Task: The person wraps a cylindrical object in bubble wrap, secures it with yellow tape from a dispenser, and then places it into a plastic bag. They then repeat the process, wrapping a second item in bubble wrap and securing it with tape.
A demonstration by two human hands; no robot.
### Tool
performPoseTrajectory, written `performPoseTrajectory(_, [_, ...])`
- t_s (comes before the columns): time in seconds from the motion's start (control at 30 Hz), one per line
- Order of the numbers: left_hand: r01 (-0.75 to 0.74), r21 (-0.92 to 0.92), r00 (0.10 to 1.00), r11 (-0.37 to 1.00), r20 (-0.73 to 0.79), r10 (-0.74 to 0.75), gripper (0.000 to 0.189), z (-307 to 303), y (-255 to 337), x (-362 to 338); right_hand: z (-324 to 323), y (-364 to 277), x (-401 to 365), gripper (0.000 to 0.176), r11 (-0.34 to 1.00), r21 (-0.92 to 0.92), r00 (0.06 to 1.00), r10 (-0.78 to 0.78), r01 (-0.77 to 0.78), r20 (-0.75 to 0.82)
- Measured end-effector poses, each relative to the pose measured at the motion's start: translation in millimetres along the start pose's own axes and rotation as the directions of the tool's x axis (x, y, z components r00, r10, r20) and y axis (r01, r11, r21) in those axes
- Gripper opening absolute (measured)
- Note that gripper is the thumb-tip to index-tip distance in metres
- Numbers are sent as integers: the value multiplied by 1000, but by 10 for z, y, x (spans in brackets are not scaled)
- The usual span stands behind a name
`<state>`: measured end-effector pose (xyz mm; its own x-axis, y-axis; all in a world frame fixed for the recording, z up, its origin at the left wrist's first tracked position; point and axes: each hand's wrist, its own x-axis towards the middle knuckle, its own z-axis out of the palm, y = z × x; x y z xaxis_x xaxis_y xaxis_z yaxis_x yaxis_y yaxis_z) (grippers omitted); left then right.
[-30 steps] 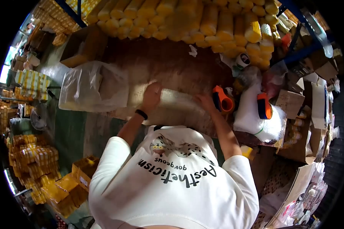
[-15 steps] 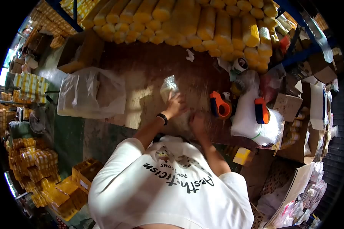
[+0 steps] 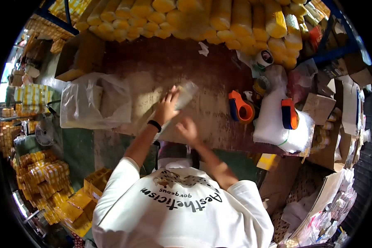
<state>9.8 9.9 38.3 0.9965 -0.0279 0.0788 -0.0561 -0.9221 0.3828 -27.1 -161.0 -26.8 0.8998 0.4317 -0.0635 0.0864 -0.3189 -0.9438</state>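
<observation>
A clear plastic-wrapped bundle (image 3: 186, 93) lies slantwise on the wooden table (image 3: 211, 111). My left hand (image 3: 168, 106), with a black band at the wrist, rests on the left side of this bundle, its fingers stretched out. My right hand (image 3: 188, 129) is just right of the bundle's lower part, fingers apart and a little blurred, holding nothing. What is inside the wrap cannot be made out.
Orange-and-blue tape dispensers (image 3: 241, 108) stand on the right, one on a white bubble-wrap roll (image 3: 273, 128). A clear plastic bag (image 3: 97, 103) lies left, near a cardboard box (image 3: 80, 56). Yellow wrapped rolls (image 3: 239, 20) are stacked at the back.
My left hand has moved left and its fingers have straightened. My right hand has moved left and opened out. The bundle now lies more slanted, and the view has shifted slightly.
</observation>
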Motion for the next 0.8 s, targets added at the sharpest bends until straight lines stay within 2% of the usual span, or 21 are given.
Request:
performPoseTrajectory(0.03, [-56, 60, 998, 997, 39, 54, 86, 0, -76, 17, -471, -37, 107, 35, 945, -312, 983, -140, 98, -115])
performPoseTrajectory(0.07, [-60, 185, 998, 981, 6, 60, 83, 55, -61, 1, -917, -308, 237, 43, 826, -560, 897, -287, 54, -336])
performPoseTrajectory(0.1, [-56, 309, 997, 949, -31, 69, 80, 125, -42, -37, -1223, -172, 300, 55, 842, -522, 874, -146, -136, -463])
performPoseTrajectory(0.13, [-42, 429, 995, 902, -65, 78, 77, 157, -1, -88, -1545, -60, 357, 60, 614, -768, 878, -249, -182, -408])
performPoseTrajectory(0.17, [-2, 501, 997, 865, -66, 41, 67, 133, 119, -115, -1799, 15, 412, 65, 319, -922, 887, -329, -219, -324])
performPoseTrajectory(0.2, [-1, 556, 998, 831, -58, 40, 64, 148, 192, -126, -1927, 101, 463, 67, 392, -864, 922, -87, -316, -377])
performPoseTrajectory(0.23, [2, 610, 998, 792, -49, 35, 62, 174, 238, -145, -1991, 171, 515, 69, 437, -795, 906, 164, -422, -390])
performPoseTrajectory(0.27, [8, 661, 999, 751, -40, 24, 60, 188, 256, -176, -2014, 242, 555, 71, 446, -723, 839, 406, -527, -361])
performPoseTrajectory(0.37, [-52, 484, 985, 873, -119, 124, 52, 178, 158, -200, -2038, 211, 521, 74, 435, -770, 871, 375, -467, -317])
performPoseTrajectory(0.43, [-92, 298, 965, 950, -207, 159, 47, 152, 61, -186, -2104, -16, 478, 72, 512, -702, 857, 421, -494, -296])
performPoseTrajectory(0.47, [-83, 241, 971, 967, -200, 133, 48, 139, 29, -206, -2133, -124, 469, 71, 547, -664, 849, 443, -510, -288])
performPoseTrajectory(0.53, [-71, 130, 977, 989, -188, 95, 48, 106, -65, -200, -2195, -196, 445, 59, 858, -362, 929, 302, -363, -215])
performPoseTrajectory(0.57, [-101, 187, 958, 977, -247, 146, 45, 98, -100, -199, -2199, -234, 430, 54, 950, -178, 954, 220, -257, -205])
performPoseTrajectory(0.67, [-158, 82, 960, 984, -221, 173, 41, 21, -181, -216, -1893, -676, 447, 43, 914, 202, 935, 352, -352, 40])
performPoseTrajectory(0.7, [-122, -229, 971, 966, -228, 69, 37, 36, -206, -225, -1793, -615, 551, 47, 883, 282, 925, 340, -376, 168])
performPoseTrajectory(0.8, [-102, -420, 981, 902, -192, 21, 31, 19, -245, -273, -1352, -660, 781, 49, 784, 411, 872, 326, -465, 365])
